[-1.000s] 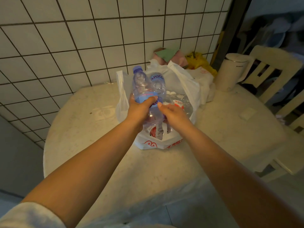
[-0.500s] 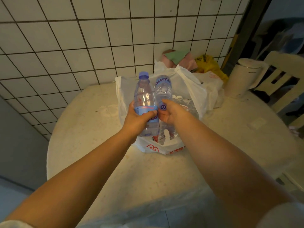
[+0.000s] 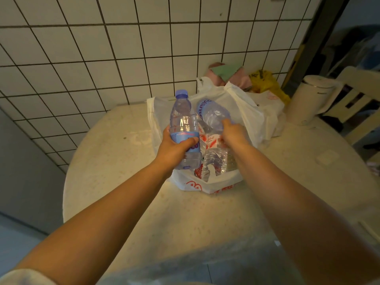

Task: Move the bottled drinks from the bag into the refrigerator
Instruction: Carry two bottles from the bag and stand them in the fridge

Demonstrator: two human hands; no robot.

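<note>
A white plastic bag (image 3: 242, 112) with red print stands open on the round table (image 3: 127, 173), against the tiled wall. My left hand (image 3: 174, 149) grips a clear water bottle with a blue cap and blue label (image 3: 183, 122), held upright just above the bag's left side. My right hand (image 3: 232, 133) grips a second clear bottle with a blue label (image 3: 213, 114), tilted with its base up over the bag. More clear bottles with red-and-white labels (image 3: 216, 159) lie inside the bag. No refrigerator is in view.
A cream electric kettle (image 3: 306, 99) stands at the table's back right. Behind the bag lie a pink and green bundle (image 3: 226, 73) and a yellow bag (image 3: 265, 81). A cream wooden chair (image 3: 357, 93) stands to the right. Grey floor lies left of the table.
My right hand has closed on the second bottle and lifted and tilted it out of the bag. My left hand has kept the first bottle upright. The view has moved closer.
</note>
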